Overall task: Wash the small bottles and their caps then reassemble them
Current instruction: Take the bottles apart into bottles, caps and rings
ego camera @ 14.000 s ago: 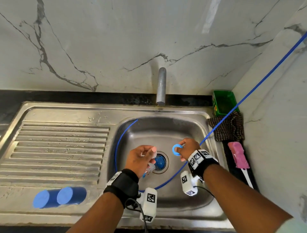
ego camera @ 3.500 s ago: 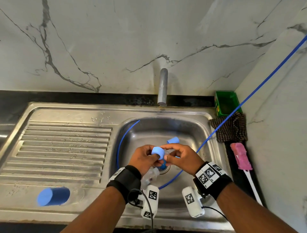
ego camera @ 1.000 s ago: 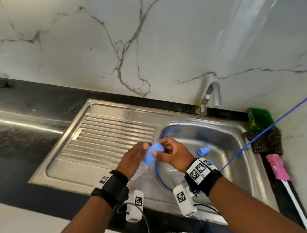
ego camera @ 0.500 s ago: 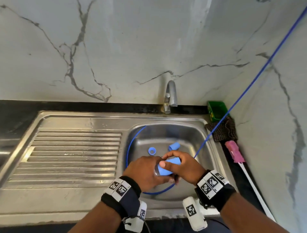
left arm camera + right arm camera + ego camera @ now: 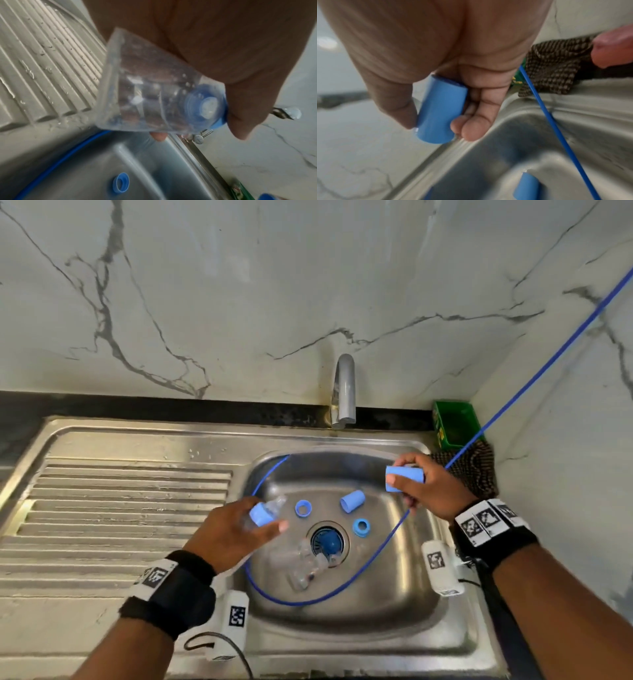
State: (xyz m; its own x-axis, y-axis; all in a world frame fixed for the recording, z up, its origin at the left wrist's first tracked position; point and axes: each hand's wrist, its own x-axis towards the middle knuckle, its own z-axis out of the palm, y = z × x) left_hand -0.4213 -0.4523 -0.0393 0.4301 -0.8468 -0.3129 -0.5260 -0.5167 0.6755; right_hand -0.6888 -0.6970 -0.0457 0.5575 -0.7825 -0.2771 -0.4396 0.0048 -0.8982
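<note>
Head view: bottle [image 5: 265,513] in left hand [image 5: 233,534]

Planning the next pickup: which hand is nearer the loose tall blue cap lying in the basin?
Right. The right hand hovers just right of the tall blue cap; the left hand is farther away on its left.

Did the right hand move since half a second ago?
Yes. The right hand went from the middle of the sink, against the left hand, out to the right rim, toward the cloth.

A kitchen: steel sink [image 5: 219,440] with drainboard, tap [image 5: 344,388], marble-look wall tiles.
</note>
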